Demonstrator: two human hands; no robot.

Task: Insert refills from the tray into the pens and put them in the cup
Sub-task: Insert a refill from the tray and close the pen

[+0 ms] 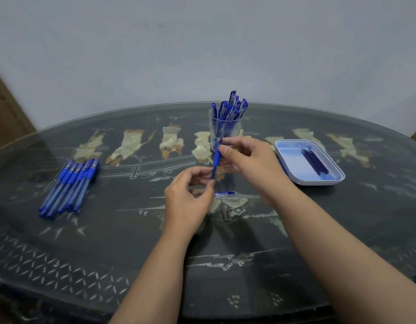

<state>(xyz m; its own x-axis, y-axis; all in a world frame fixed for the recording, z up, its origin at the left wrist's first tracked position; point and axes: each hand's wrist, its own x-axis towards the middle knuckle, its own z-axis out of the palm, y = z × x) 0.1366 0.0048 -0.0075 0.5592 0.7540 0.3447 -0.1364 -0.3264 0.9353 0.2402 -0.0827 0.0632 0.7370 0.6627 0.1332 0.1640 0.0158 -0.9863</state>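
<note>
A blue pen [216, 160] is held nearly upright over the middle of the table, in front of the clear cup [223, 134]. My right hand [251, 162] pinches its upper part near the blue grip. Lower down, my left hand [190, 195] pinches the clear barrel end. The cup stands behind, with several capped blue pens in it. A pen cap [224, 194] lies on the table just below my hands. To the right, the white tray [293, 176] holds several dark refills [315, 161].
A pile of several blue pens [70, 185] lies on the left of the dark glass-topped table [122, 230]. A brown cardboard box [6, 108] stands at the far left edge. A pale wall runs behind the table.
</note>
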